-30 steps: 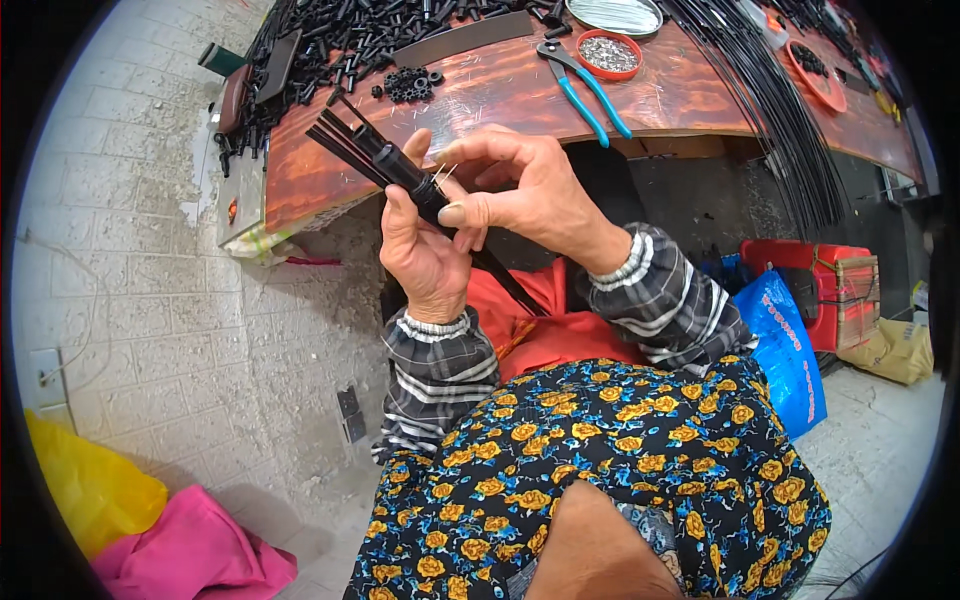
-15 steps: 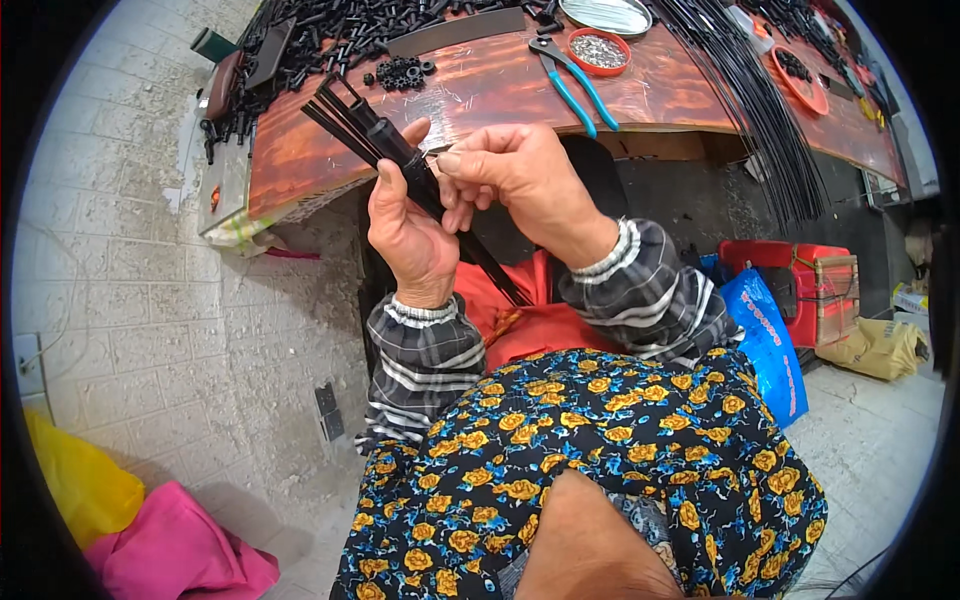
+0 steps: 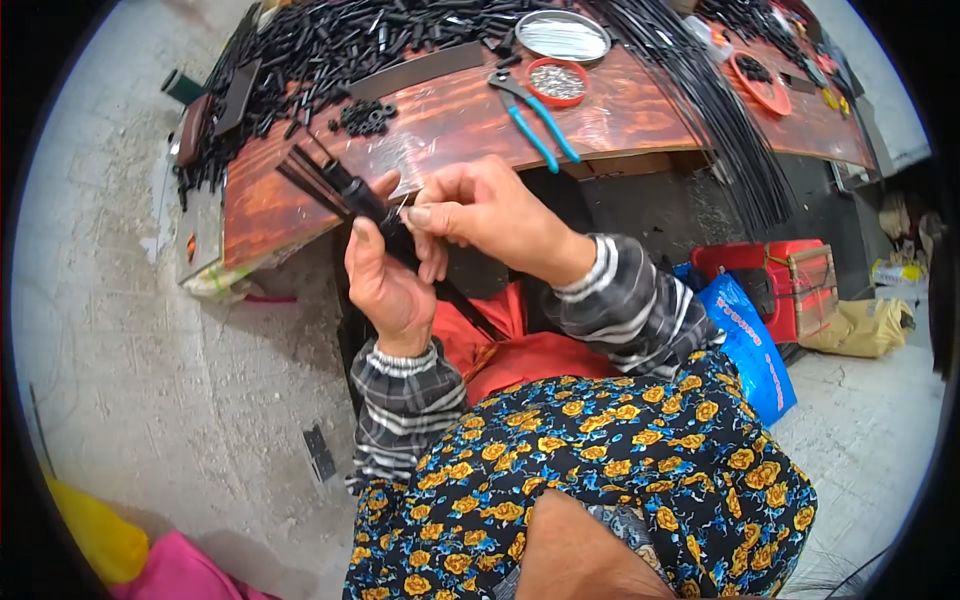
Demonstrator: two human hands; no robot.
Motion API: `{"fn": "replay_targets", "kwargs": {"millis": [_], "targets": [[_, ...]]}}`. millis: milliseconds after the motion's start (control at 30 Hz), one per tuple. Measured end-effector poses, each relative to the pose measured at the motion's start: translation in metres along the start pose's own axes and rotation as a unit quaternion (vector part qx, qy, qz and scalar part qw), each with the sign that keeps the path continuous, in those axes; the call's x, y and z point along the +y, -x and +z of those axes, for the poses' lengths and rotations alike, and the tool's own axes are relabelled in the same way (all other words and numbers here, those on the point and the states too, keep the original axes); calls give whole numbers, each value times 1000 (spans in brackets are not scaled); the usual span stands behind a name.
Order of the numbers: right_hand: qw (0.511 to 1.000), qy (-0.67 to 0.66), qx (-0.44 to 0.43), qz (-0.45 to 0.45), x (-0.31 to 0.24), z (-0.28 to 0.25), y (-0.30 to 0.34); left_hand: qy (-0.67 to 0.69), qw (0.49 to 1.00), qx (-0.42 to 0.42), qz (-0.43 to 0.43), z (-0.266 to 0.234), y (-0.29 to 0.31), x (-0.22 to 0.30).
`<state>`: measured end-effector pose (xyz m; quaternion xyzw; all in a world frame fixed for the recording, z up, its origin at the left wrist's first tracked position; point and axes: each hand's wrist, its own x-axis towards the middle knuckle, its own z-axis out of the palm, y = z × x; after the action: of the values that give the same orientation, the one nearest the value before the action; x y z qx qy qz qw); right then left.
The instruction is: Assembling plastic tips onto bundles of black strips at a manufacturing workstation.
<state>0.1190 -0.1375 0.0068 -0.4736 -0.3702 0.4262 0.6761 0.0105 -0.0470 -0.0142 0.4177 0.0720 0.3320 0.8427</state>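
My left hand (image 3: 388,300) is closed around a black umbrella-like frame, a bundle of thin rods with a thick tubular hub (image 3: 352,190). The rods' loose ends fan out toward the upper left, over the table edge. From my hands a black shaft (image 3: 470,312) slants down to the red cloth on my lap. Pressed up close beside the hub, my right hand (image 3: 485,215) pinches a thin pale wire (image 3: 403,205) between thumb and forefinger. My fingers hide where the wire meets the frame.
On the reddish wooden table (image 3: 450,130) lie blue-handled pliers (image 3: 533,120), a red dish of small metal pieces (image 3: 557,83), a round tray of white sticks (image 3: 563,38), black rings (image 3: 365,118) and heaped black parts. Long black rods (image 3: 735,160) overhang the edge. A red stool (image 3: 800,285) stands right.
The whole view has shifted, so the table things appear lower and further left. Both hands keep their hold on the frame and wire, and the wire's thin end shows more plainly.
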Motion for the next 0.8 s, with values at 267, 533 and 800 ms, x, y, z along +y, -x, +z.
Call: {"fn": "replay_targets", "kwargs": {"millis": [267,533,800], "targets": [[618,742,241,-92,-8,-73,-14,-1,999,-22,35,-10,-2,4],[640,741,186,-81,19,-92,-5,17,1000,7,25,-21,-4,5],[619,774,117,-65,23,-96,-20,16,1000,-2,-5,-21,-7,5]]}}
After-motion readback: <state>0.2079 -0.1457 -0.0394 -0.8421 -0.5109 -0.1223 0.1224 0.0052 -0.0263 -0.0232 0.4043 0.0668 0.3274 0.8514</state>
